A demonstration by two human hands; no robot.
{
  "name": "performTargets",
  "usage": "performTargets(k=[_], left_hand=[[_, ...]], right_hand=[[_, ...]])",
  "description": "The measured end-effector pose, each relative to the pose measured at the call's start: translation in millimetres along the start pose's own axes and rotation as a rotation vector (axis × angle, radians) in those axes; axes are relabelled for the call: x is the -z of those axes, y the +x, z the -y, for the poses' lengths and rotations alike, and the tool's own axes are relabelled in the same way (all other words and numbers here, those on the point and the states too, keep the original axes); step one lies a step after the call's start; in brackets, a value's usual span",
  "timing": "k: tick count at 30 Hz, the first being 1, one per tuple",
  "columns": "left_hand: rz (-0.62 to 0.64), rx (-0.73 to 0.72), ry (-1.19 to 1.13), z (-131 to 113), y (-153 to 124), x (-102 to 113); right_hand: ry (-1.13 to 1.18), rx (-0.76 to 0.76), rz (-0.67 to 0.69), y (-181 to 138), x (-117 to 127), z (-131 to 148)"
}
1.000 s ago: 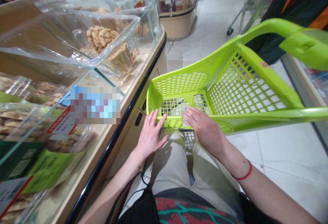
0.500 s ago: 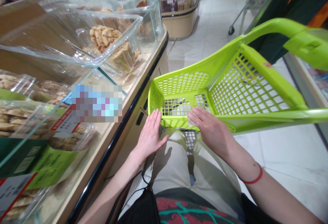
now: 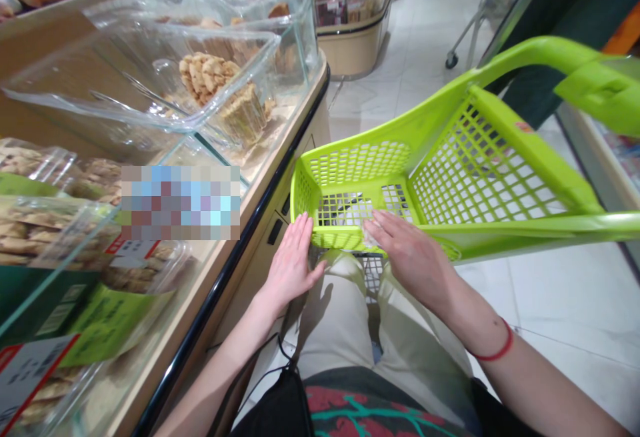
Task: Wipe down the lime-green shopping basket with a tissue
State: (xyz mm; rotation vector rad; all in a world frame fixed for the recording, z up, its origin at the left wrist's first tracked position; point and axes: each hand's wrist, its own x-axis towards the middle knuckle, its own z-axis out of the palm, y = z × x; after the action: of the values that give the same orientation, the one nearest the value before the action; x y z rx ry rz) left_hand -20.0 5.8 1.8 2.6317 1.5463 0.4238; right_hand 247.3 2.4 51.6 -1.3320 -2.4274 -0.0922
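Note:
A bright green plastic shopping cart basket with latticed walls stands in front of me. My left hand rests with outstretched fingers on the near rim at its left corner, thumb spread away. Further right on the same rim, my right hand presses a small crumpled whitish wipe against the green plastic. Most of the wipe is hidden under the fingers, so its full shape cannot be made out. Through the basket's grid floor the pale ground shows.
On the left runs a glass-fronted counter with a black edge rail, holding packed cookies and a clear bin of biscuits. Behind the cart stand a person in dark trousers and a metal trolley. Pale tiles cover the floor.
My right hand has slid very slightly left along the rim with the wipe. My left hand stays at the corner, and the cart looks nearly unmoved.

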Motion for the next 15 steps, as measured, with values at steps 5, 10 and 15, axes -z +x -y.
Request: performTargets(k=[5,10,15], left_hand=[[-0.002,0.027,-0.011,3.4,-0.6,-0.7],[-0.002,0.015,-0.027,2.0,-0.8,0.4],[-0.008,0.014,-0.038,3.0,-0.8,0.0]], right_hand=[[-0.026,-0.007,-0.003,-1.9,0.9,-0.6],[0.065,0.011,0.055,20.7,-14.5,23.3],[0.112,-0.022,0.096,46.6,-34.1,47.0]])
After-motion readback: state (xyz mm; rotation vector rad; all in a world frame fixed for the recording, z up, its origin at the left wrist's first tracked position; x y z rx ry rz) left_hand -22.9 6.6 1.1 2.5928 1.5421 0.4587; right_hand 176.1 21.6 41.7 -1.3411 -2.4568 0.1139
